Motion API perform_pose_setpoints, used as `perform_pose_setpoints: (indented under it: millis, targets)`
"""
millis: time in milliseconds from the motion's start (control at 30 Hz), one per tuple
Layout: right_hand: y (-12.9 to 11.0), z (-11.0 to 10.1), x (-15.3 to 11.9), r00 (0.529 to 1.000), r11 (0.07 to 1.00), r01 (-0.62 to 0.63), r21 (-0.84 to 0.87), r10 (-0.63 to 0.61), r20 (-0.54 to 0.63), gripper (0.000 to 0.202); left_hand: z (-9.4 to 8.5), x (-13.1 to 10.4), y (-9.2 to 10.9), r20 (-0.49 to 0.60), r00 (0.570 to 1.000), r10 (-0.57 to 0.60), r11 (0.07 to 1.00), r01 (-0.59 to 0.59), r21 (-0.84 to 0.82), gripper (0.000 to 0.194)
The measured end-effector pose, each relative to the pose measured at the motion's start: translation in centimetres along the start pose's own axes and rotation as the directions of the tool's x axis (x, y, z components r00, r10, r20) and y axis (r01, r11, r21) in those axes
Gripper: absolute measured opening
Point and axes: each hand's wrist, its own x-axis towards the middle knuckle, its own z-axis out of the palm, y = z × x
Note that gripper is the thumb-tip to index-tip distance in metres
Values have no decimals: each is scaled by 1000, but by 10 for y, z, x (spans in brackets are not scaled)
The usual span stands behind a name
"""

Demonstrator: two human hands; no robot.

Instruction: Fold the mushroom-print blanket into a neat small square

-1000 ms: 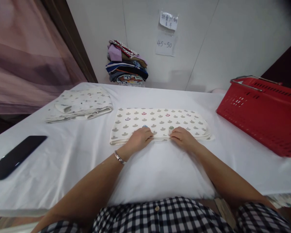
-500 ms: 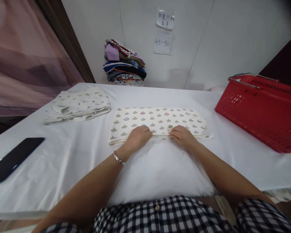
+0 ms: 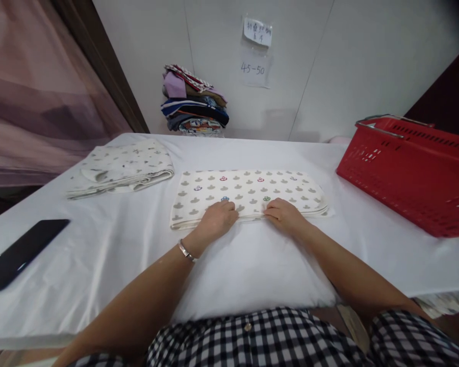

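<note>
My left hand [image 3: 219, 216] and right hand [image 3: 285, 216], fingers curled narrow, grip the near edge of the folded grey-print cloth [image 3: 248, 188], flat at the frame's centre. A red shopping basket [image 3: 409, 176] stands at right; a black smartphone [image 3: 21, 252] lies lower left.
</note>
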Motion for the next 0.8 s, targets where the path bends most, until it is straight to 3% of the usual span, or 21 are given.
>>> perform_pose_setpoints:
  millis: [233, 533, 800]
  targets:
    - [1, 0, 1, 999, 1000, -8, -1, 8, 54, 18, -1, -2, -3, 11, 1000, -9, 1000, 10, -27, 20]
    - [7, 2, -1, 995, 991, -103, 89, 101, 28, 19, 0, -2, -7, 6, 999, -43, 994, 44, -96, 22]
    - [8, 3, -2, 997, 992, -74, 100, 74, -4, 22, 0, -2, -6, -25, 1000, 2, 995, -4, -98, 16]
